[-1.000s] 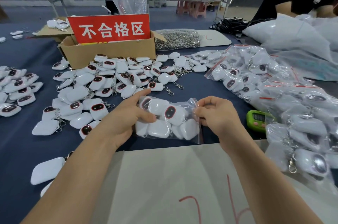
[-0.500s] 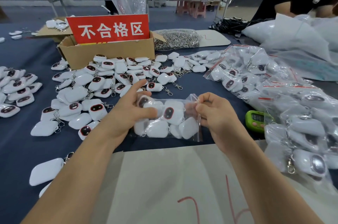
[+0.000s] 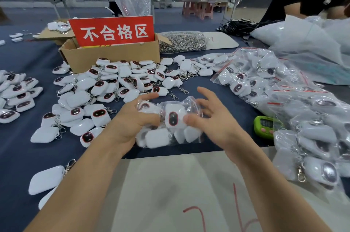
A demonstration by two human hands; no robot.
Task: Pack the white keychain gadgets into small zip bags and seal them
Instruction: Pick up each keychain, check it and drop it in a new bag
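Now the zip bag (image 3: 170, 133) lies crosswise between my hands, left hand (image 3: 132, 120) gripping its left end, right hand (image 3: 210, 118) splayed, thumb touching its right end

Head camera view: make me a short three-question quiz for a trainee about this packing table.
1. True or false: the red sign stands in the cardboard box.
2. Which hand grips the zip bag? A left, B right, C neither.
3. Fill in: the green timer lies to the ___ of the zip bag.
Key: 1 true; 2 A, the left hand; 3 right.
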